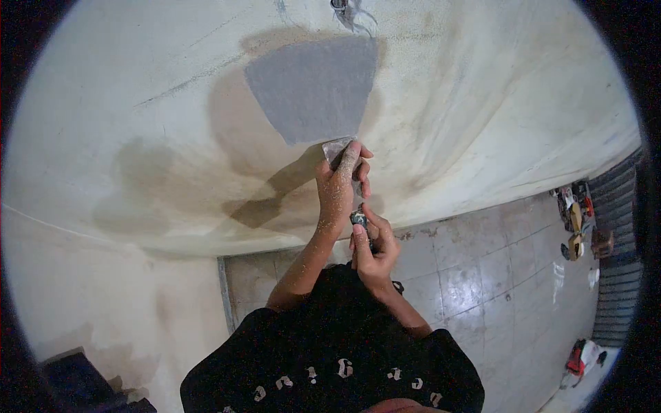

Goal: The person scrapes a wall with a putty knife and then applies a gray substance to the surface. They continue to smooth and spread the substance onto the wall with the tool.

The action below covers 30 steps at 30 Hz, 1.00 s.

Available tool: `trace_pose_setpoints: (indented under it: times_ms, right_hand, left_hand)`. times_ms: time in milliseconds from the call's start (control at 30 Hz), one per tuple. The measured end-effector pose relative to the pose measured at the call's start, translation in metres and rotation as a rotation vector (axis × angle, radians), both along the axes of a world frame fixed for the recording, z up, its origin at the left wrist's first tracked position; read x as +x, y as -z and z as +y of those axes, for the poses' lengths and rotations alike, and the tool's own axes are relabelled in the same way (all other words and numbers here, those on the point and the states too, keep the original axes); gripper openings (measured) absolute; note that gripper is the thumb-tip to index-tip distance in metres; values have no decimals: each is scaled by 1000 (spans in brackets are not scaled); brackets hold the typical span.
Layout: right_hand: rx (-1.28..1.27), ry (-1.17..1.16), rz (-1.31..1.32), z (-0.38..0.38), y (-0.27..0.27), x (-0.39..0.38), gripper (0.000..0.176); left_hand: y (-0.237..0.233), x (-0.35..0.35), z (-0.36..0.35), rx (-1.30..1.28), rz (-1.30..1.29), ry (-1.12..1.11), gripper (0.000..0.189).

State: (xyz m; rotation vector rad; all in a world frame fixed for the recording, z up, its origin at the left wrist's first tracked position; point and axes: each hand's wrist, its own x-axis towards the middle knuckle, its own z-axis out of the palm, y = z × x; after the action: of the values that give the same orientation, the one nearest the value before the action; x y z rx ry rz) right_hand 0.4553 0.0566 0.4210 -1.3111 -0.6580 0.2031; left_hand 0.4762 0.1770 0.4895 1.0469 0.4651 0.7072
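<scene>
My left hand [339, 182], dusted with pale specks, is closed round a flat metal scraper blade [336, 149] just below a grey patch [313, 89] on the pale wall. Below it, my right hand [375, 251] is wrapped round a dark object with light markings [359, 219], which looks like the scraper's handle; most of it is hidden by the fingers. The blade's top edge is close to the patch's lower right corner. Whether it touches the wall cannot be told.
A small fixture [339, 5] sticks out of the wall above the patch. Tiled floor [461, 282] lies below right, with shoes and other items [573, 217] beside a corrugated shutter [616, 275]. A dark object [79, 382] is at the lower left.
</scene>
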Motion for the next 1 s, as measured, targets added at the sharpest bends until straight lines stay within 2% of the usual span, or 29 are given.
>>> trace_pose_setpoints:
  times_ms: [133,233,267,400,500,567,700,900,1000]
  right_hand:
    - [-40,78,-180,2,12,2,34]
    - [22,53,11,7,-39,6,33]
    - [38,42,15,6,-37,5,33]
    - [8,23,14,6,-2,2,34]
    - [-32,18,129,-1,-11,-3,33]
    - [14,2,211,-1,-41,-2,32]
    - [21,6,166,3,-16,-4,31]
    - [69,36,77,8,-49,5,32]
    - [33,14,53,2,-26,1,34]
  left_hand:
    - [-20,3,-3,-19,-3,-7,29]
    - [-51,11,-2,28,-59,41,29]
    - [-59,13,-2,62,-94,64,29]
    - [-13,4,1,-34,17,-17,28]
    - [-24,6,0,-10,-17,2,28]
    - [-29,3,-4,-18,-18,5,27]
    - [-14,1,0,-30,0,-9,28]
    - [-54,12,-1,87,-58,10,28]
    - [-24,7,-3,-29,-5,-21,28]
